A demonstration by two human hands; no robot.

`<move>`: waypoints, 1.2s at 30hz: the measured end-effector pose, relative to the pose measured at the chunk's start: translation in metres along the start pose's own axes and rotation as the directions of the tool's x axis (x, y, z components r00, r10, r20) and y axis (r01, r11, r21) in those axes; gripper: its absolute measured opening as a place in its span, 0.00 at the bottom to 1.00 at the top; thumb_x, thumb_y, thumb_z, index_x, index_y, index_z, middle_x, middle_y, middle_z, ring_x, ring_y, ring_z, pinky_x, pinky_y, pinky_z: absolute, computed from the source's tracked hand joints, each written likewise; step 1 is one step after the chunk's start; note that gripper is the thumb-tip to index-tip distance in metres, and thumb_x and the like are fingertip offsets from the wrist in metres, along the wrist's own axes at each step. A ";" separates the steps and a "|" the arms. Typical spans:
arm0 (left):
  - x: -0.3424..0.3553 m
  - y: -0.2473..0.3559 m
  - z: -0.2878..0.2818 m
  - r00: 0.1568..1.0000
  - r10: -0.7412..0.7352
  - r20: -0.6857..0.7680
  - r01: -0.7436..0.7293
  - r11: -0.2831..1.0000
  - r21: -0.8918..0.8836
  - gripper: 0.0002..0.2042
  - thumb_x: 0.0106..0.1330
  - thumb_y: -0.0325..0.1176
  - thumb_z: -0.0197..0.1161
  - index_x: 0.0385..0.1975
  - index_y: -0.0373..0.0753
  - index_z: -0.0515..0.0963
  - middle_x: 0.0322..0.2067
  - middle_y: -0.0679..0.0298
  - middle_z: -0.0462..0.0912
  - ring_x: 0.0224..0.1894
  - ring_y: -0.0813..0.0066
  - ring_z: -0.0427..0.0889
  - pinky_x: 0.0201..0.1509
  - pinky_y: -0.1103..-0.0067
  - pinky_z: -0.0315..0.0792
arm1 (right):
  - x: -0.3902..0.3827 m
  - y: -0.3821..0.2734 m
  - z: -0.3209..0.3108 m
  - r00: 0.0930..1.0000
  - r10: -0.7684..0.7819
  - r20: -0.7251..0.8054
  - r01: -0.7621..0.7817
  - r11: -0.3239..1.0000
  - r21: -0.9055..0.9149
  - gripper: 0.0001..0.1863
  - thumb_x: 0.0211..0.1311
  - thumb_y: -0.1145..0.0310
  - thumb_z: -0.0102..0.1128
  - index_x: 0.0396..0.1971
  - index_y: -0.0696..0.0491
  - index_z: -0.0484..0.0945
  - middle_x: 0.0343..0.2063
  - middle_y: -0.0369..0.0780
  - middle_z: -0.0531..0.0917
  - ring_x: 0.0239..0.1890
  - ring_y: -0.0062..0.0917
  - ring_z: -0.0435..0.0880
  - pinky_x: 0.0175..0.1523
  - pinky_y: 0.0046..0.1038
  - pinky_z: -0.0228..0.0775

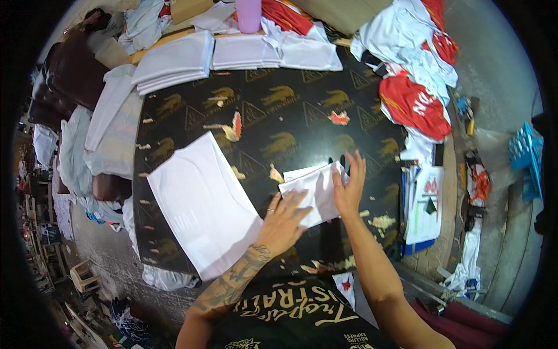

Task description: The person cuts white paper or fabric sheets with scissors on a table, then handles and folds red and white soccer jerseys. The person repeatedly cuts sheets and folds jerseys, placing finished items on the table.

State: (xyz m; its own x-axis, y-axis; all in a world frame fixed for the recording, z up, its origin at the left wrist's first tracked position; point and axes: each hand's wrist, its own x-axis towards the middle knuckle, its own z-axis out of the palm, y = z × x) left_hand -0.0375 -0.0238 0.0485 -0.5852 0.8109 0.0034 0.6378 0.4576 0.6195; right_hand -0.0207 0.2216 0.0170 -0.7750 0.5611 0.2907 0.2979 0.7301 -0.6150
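A folded piece of white fabric (pixel 308 186) lies at the right of the dark, worn tabletop (pixel 273 93), over a flat white piece whose edge shows behind it. My left hand (pixel 282 218) rests on the fabric with fingers spread. My right hand (pixel 349 192) grips the fabric's right side, thumb against it and fingers extending past the edge. To the left, a larger white garment piece (pixel 197 203) lies flat, close to my left wrist.
Stacks of folded white cloth (pixel 171 61) line the back edge beside a pink cylinder (pixel 248 14). Red and white garments (pixel 412 104) heap at the right, above papers (pixel 421 203). A dark brown seat (pixel 70 81) piled with cloth is at left, a blue plastic item (pixel 523 157) far right.
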 end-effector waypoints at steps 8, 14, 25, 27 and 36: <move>-0.051 0.058 0.056 0.965 -0.143 -0.219 0.156 0.987 0.042 0.25 0.66 0.33 0.72 0.64 0.43 0.79 0.73 0.55 0.69 0.79 0.53 0.62 0.81 0.52 0.52 | -0.019 0.042 -0.082 0.814 -0.192 0.548 0.215 0.976 0.023 0.19 0.59 0.77 0.72 0.50 0.48 0.85 0.62 0.40 0.79 0.63 0.42 0.78 0.65 0.42 0.75; -0.036 0.056 0.055 0.922 -0.277 -0.269 0.268 0.961 -0.072 0.25 0.67 0.30 0.71 0.65 0.40 0.77 0.68 0.57 0.74 0.75 0.52 0.68 0.77 0.56 0.61 | -0.032 0.041 -0.102 0.792 -0.237 0.562 0.314 0.948 -0.043 0.12 0.60 0.77 0.70 0.42 0.50 0.80 0.52 0.40 0.80 0.57 0.42 0.80 0.59 0.45 0.76; -0.025 0.070 0.049 0.966 -0.177 -0.188 0.190 0.980 0.054 0.16 0.66 0.26 0.68 0.54 0.42 0.83 0.48 0.63 0.83 0.62 0.58 0.76 0.77 0.53 0.57 | -0.088 0.006 -0.180 0.670 -0.222 0.708 0.340 0.940 -0.028 0.11 0.71 0.68 0.64 0.49 0.49 0.77 0.30 0.46 0.87 0.35 0.47 0.87 0.41 0.48 0.78; -0.051 0.096 0.023 0.975 -0.169 -0.142 0.176 0.983 0.044 0.10 0.68 0.26 0.67 0.48 0.40 0.84 0.46 0.59 0.84 0.56 0.54 0.81 0.69 0.56 0.68 | -0.087 -0.006 -0.210 0.615 -0.119 0.779 0.289 0.954 -0.083 0.10 0.73 0.66 0.64 0.50 0.49 0.80 0.29 0.45 0.88 0.30 0.47 0.87 0.36 0.47 0.77; -0.179 0.168 -0.137 0.775 -0.555 -0.301 0.484 0.828 -0.281 0.10 0.72 0.33 0.72 0.45 0.35 0.86 0.31 0.53 0.88 0.31 0.61 0.90 0.39 0.71 0.81 | -0.029 -0.156 -0.237 0.525 -0.488 0.697 0.369 0.869 0.330 0.08 0.65 0.77 0.69 0.44 0.56 0.87 0.37 0.48 0.90 0.36 0.47 0.90 0.41 0.40 0.79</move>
State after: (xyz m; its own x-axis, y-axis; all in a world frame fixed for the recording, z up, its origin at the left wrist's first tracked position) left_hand 0.1055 -0.1421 0.2592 -0.9585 0.2649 -0.1053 0.1042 0.6694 0.7356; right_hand 0.0873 0.1841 0.2785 -0.9410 -0.3333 -0.0580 -0.2113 0.7129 -0.6687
